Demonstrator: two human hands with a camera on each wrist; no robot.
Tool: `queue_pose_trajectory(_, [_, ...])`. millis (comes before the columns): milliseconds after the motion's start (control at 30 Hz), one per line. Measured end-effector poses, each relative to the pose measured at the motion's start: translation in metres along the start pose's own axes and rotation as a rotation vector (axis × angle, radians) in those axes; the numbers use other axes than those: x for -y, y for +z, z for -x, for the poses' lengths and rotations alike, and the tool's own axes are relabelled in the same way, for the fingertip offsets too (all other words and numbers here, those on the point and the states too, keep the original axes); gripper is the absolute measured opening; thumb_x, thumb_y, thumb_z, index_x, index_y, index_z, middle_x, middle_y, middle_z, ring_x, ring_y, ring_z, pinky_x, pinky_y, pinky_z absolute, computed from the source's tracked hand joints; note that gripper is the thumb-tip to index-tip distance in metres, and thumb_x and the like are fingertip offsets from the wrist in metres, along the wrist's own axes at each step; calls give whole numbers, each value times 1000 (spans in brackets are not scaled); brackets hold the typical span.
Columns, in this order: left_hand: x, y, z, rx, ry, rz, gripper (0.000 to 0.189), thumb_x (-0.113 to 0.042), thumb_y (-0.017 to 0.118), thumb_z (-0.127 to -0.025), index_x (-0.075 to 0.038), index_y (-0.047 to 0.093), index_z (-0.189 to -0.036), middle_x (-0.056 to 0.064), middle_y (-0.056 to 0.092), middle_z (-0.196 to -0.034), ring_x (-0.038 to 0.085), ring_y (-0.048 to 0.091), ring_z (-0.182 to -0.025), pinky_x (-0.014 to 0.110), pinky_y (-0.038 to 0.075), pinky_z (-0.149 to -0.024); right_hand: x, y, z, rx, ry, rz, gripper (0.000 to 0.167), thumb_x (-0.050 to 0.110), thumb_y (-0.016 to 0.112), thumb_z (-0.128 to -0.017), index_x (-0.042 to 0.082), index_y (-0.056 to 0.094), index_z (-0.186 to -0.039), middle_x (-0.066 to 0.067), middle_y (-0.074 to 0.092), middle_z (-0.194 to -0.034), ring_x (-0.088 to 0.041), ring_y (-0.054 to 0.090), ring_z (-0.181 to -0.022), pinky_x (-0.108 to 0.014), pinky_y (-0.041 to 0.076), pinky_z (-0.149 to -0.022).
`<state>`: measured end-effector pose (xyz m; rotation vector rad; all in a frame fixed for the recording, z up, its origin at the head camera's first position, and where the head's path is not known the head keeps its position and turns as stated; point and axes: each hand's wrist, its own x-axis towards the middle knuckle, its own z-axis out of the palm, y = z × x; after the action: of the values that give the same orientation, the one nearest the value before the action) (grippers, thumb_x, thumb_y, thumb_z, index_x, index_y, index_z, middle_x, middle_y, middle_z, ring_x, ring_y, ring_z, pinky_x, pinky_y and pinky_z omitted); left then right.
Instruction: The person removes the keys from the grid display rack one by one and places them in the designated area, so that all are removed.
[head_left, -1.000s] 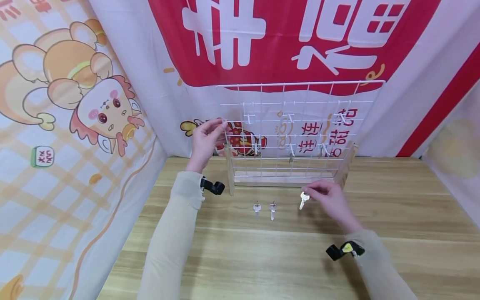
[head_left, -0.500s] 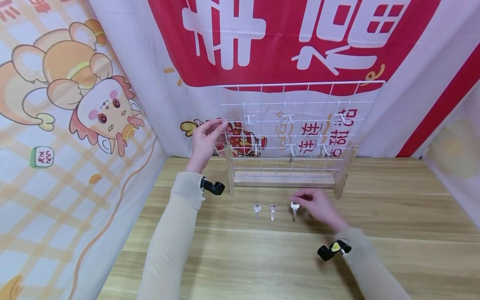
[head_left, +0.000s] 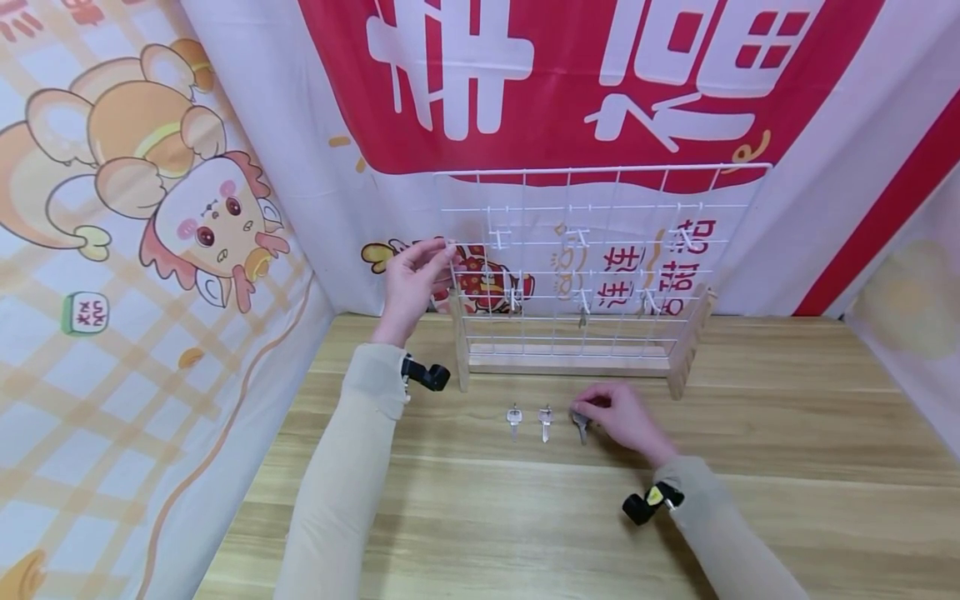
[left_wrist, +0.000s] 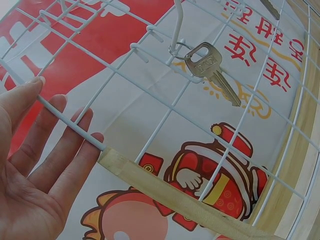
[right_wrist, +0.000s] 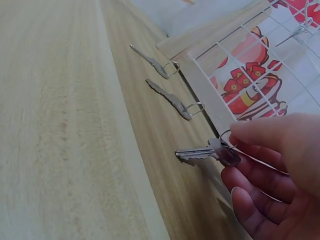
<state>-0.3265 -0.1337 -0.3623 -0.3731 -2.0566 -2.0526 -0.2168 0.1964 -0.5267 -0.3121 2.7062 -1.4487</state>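
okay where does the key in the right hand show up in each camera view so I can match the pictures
Head: the key is low centre, pinched by the right hand, third in a row on the table, right of two lying keys.
Left wrist: not in it; the key there hangs on the rack.
Right wrist: the key is at centre right, just above the table, held at its head.
Shared landmark: the white wire rack, in all three views.
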Motion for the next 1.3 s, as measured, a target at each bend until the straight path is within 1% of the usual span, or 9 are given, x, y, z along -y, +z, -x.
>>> queue_pose_trajectory(200, [0, 1, -1, -1, -1, 9, 33, -30, 73, -97, -7, 72, -121, 25, 69, -116, 43, 68, -105, 42, 60, -85, -2, 3, -1, -36, -20, 46, 5, 18, 79, -92, 13, 79, -94, 5, 73, -89, -15, 64, -84, -35, 53, -80])
queue_pose_trajectory(333, [0, 1, -1, -3, -4, 11, 35, -30, 73, -97, -6, 72, -122, 25, 70, -115, 42, 69, -105, 41, 61, -84, -3, 4, -2, -44, -24, 49, 5, 17, 79, -92, 12, 79, -94, 4, 73, -90, -15, 65, -84, -34, 53, -79])
queue_pose_trajectory(467, [-1, 1, -1, -2, -3, 8, 35, -30, 72, -97, -6, 72, -122, 26, 69, -116, 43, 68, -105, 41, 61, -84, -2, 4, -2, -43, -7, 55, 6, 18, 79, -92, 13, 79, -94, 4, 73, -90, -16, 65, -85, -36, 53, -81])
queue_pose_trajectory(600, [0, 1, 0, 0, 3, 1, 34, -33, 72, -97, -9, 72, -121, 25, 69, -116, 45, 67, -107, 40, 61, -84, 0, 4, -2, -40, 30, 66, 6, 20, 78, -92, 14, 79, -95, 4, 73, -91, -16, 65, -87, -40, 53, -84])
queue_pose_trajectory(800, [-1, 1, 1, 1, 5, -7, 34, -33, 72, -97, -10, 72, -121, 27, 68, -118, 41, 69, -105, 41, 61, -84, 0, 4, -3, -35, 65, 64, 8, 21, 77, -94, 14, 79, -97, 5, 73, -92, -17, 65, -90, -43, 53, -88])
queue_pose_trajectory(933, [-1, 1, 1, 1, -1, -1, 33, -32, 73, -97, -9, 72, -121, 28, 67, -118, 40, 69, -104, 42, 60, -85, 0, 5, -3, -39, 57, 67, 8, 20, 77, -93, 14, 79, -98, 4, 74, -92, -17, 66, -90, -43, 54, -87])
queue_pose_trajectory(1100, [-1, 1, 1, 1, -6, -2, 35, -33, 72, -97, -9, 72, -122, 27, 67, -118, 44, 67, -108, 43, 60, -87, -2, 5, -4, -52, 35, 72, 10, 19, 78, -93, 12, 79, -99, 3, 74, -94, -18, 66, -91, -43, 53, -87])
queue_pose_trajectory(1300, [-2, 0, 1, -1, -5, 1, 34, -34, 73, -96, -10, 72, -120, 26, 68, -117, 46, 66, -107, 46, 59, -88, -2, 3, -2, -57, 41, 39, 18, 21, 78, -93, 10, 78, -107, -1, 74, -102, -22, 66, -97, -45, 54, -89])
